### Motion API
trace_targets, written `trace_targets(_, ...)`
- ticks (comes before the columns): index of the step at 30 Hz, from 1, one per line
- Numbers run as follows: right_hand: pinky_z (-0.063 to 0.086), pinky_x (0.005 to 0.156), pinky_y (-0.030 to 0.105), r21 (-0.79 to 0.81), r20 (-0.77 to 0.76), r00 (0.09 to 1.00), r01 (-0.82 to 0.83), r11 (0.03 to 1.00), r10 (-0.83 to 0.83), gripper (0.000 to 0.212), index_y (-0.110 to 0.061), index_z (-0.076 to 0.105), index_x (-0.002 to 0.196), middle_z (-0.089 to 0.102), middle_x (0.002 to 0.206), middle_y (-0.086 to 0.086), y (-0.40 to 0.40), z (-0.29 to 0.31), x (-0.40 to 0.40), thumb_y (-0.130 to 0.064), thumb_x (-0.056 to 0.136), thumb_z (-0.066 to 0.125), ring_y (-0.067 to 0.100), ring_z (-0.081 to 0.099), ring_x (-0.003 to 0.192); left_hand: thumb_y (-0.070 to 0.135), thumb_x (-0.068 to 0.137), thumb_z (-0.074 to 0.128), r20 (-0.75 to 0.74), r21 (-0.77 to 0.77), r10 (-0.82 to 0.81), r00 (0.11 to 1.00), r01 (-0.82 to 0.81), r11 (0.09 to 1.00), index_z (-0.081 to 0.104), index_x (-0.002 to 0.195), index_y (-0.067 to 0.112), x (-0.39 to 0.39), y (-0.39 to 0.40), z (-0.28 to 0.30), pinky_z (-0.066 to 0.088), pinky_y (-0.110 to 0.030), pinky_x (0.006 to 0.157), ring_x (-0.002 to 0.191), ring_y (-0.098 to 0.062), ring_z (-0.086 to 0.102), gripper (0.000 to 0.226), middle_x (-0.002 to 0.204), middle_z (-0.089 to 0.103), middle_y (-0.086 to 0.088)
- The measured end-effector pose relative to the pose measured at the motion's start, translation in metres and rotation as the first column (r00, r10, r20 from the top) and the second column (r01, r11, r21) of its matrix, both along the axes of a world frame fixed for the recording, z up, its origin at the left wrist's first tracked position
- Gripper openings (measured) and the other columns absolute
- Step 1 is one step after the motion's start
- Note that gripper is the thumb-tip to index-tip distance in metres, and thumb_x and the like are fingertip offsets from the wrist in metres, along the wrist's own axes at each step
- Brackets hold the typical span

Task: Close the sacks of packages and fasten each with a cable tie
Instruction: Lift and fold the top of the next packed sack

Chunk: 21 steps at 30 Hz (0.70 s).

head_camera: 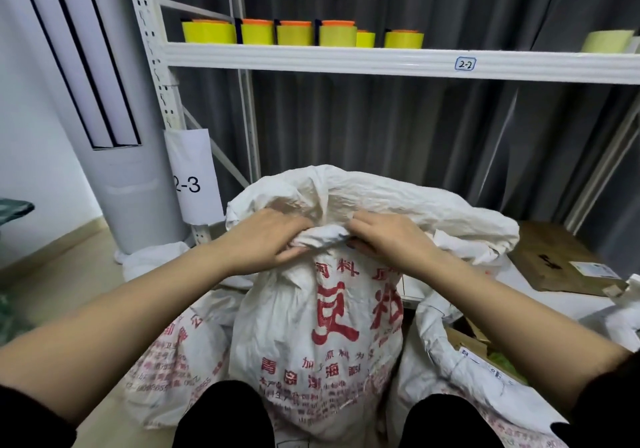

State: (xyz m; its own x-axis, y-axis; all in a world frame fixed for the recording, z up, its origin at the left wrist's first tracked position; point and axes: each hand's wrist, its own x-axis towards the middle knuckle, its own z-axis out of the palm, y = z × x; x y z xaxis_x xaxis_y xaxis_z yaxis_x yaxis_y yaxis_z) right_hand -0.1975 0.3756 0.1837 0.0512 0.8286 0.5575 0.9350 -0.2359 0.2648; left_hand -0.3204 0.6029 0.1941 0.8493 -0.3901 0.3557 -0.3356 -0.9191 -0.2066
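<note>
Both of my hands are on the neck of the sack point(318, 326) that stands between my knees: my left hand point(266, 239) has its fingers curled into the gathered cloth, and my right hand point(388, 236) grips the same bunch from the other side, thumbs nearly meeting over the roll of fabric. I see no cable tie in either hand or anywhere in view (it may be out of frame). I judge the woven white cloth to be soft and crinkly but a little slick, so the bunch wants a tight squeeze just below the loose mouth point(363, 191), where the fabric narrows above the red print. The body looks full and heavy enough to stand on its own, so I would not lift it, only wring the neck.

Just right of it a second sack point(460, 361) gapes open with boxes showing inside, touching the one I hold; another printed sack point(180, 354) lies slumped on the left. Behind on the right, a flat brown parcel point(554, 257) rests on the low shelf. Farther back stands a white column unit point(114, 136) on the floor and a paper label reading 2-3 point(194, 177) on the rack post. Highest and farthest, yellow tape rolls point(256, 33) line the white shelf point(381, 61) before a grey curtain. The crowding neighbours leave little elbow room for threading a tie.
</note>
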Motion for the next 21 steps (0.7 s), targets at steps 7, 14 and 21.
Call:
trace_targets(7,0.035,0.044,0.028,0.003,0.162,0.987,0.004,1.000,-0.005,0.017,-0.016,0.052,0.100,0.053,0.086,0.005,-0.005,-0.008,0.001,-0.030,0.092,0.047,0.023,0.053,0.065,0.026,0.088,0.058,0.035,0.092,0.127,0.991,-0.129,0.987,0.047,0.087,0.014,0.009,-0.002,-0.010,0.036,-0.031,0.046,0.060,-0.026,0.058,0.017,0.071,0.059,-0.005)
trace_targets(14,0.039,0.077,0.021,-0.383,-0.665,0.693,0.005,0.924,-0.279,0.033,-0.022,0.055,0.117,0.062,0.111,-0.004,0.033,0.020,-0.022,-0.047,0.098,0.043,0.013,0.056,0.099,0.035,0.086,0.045,0.143,0.184,-0.019,0.990,-0.008,0.983,0.052,0.078,0.009,0.012,-0.014,-0.003,0.031,-0.029,0.037,0.043,-0.026,0.051,0.029,0.058,0.054,-0.006)
trace_targets(21,0.040,0.069,0.019,-0.302,-0.804,0.561,-0.099,0.948,-0.197,0.006,-0.034,0.057,0.088,0.058,0.085,-0.016,0.027,0.013,-0.018,-0.036,0.091,0.062,-0.003,0.054,0.076,0.053,0.094,0.032,0.181,0.197,0.021,0.983,-0.057,0.979,0.061,0.102,0.013,-0.010,0.011,-0.015,0.035,-0.036,0.100,0.084,-0.022,0.059,0.050,0.084,0.064,-0.002)
